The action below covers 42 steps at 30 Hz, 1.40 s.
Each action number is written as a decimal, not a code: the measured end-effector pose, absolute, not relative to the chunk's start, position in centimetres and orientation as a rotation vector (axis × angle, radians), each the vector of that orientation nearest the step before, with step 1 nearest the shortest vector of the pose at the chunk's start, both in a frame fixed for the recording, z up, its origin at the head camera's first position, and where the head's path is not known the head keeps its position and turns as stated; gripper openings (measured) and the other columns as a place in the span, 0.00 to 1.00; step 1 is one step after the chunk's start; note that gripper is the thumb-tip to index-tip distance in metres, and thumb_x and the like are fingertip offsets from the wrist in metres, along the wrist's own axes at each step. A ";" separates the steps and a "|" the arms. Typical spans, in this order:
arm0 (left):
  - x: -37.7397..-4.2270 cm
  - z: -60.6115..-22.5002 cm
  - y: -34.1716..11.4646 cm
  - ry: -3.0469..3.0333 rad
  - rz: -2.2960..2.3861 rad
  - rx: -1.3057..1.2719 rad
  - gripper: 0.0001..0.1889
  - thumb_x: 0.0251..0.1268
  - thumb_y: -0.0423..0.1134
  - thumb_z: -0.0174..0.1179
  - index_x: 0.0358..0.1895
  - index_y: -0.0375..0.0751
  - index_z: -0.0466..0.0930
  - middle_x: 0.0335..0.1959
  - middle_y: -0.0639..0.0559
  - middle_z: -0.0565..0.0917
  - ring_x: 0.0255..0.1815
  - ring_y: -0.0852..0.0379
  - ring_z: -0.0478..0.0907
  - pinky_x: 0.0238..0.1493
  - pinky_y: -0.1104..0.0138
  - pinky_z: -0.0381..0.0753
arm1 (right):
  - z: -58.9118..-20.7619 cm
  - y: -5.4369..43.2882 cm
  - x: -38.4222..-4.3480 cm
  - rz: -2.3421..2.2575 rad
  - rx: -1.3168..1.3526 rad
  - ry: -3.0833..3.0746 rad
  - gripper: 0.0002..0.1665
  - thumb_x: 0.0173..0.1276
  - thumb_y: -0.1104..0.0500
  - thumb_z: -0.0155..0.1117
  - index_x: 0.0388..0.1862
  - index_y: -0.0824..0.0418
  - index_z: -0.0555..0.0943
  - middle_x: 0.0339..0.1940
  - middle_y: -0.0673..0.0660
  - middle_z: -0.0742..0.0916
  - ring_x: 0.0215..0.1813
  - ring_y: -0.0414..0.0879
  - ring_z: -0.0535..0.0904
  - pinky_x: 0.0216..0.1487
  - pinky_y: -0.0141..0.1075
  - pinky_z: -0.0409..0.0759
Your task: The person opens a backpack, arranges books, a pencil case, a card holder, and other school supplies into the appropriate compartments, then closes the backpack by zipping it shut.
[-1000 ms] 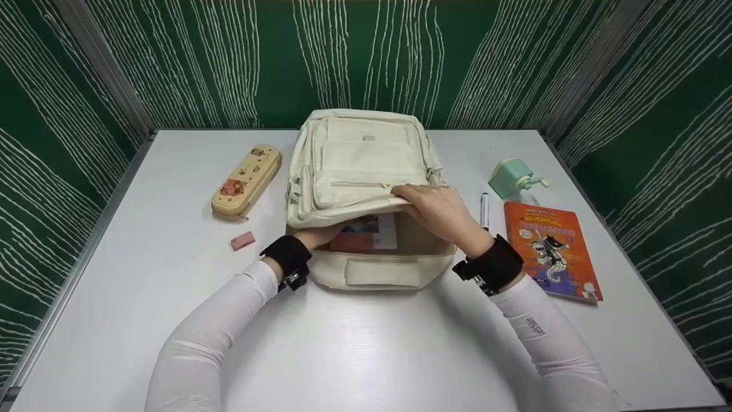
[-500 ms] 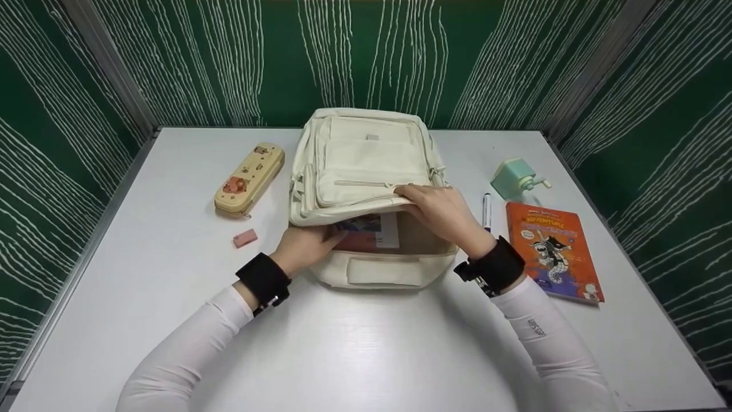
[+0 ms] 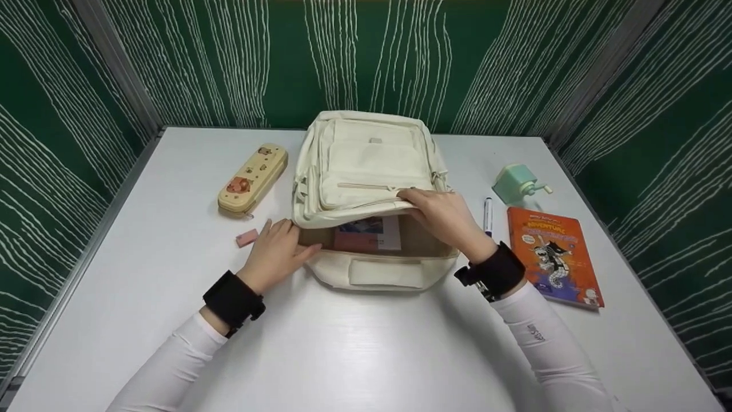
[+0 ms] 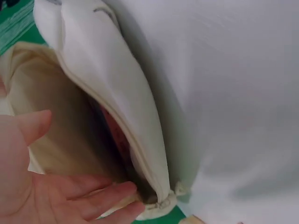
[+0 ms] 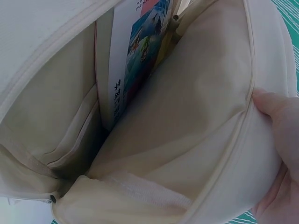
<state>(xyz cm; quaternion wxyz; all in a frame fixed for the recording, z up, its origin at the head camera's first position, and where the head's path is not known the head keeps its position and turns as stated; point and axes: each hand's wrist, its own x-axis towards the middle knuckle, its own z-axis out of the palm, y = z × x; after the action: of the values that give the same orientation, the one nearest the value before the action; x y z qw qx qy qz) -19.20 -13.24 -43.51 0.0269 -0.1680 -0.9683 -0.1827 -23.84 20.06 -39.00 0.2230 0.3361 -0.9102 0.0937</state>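
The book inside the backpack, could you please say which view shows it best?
The right wrist view, looking into the backpack, shows the book close up, with picture and lettering. The head view shows only part of it; the left wrist view, only a reddish strip, likely its cover.

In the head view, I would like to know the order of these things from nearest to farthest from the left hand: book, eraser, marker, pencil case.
1. Eraser: just left of the left hand.
2. Pencil case: left of the backpack, beyond the eraser.
3. Marker: right of the backpack.
4. Book: farther right, past the marker.
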 end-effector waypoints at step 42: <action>-22.5 -38.5 -8.7 -2.791 -0.694 -0.800 0.16 0.66 0.39 0.68 0.56 0.45 0.87 0.52 0.44 0.90 0.52 0.42 0.88 0.50 0.49 0.87 | -39.3 20.1 -23.2 0.321 0.870 -2.600 0.14 0.73 0.55 0.65 0.55 0.55 0.82 0.47 0.57 0.92 0.43 0.58 0.91 0.35 0.52 0.85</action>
<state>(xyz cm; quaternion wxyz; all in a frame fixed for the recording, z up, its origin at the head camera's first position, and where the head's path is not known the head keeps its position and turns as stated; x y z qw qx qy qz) -22.47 -8.67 -38.52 0.0783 -0.2671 -0.9321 -0.2319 -23.18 20.10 -39.32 0.1895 0.3095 -0.9248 0.1143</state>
